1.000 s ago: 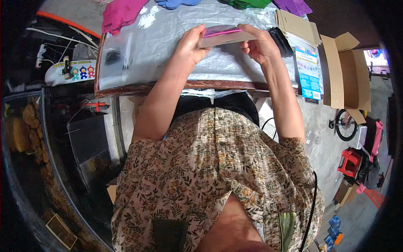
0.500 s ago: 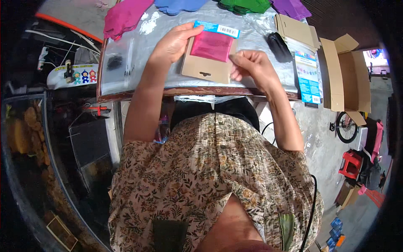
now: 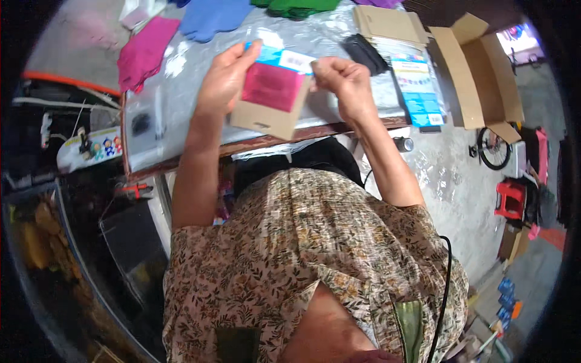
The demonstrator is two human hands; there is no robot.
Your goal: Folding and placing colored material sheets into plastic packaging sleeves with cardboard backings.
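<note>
Now the right hand (image 3: pixel 345 83) sits higher along the card (image 3: pixel 260 120).

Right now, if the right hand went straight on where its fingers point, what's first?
Likely the brown card with the pink packet, held in the left hand. The right hand points toward its upper right corner; blur and unclear depth hide whether they touch.

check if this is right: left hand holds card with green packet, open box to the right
The packet is pink, not green, in the head view; the left hand does hold the card, with the open box to the right.
</note>
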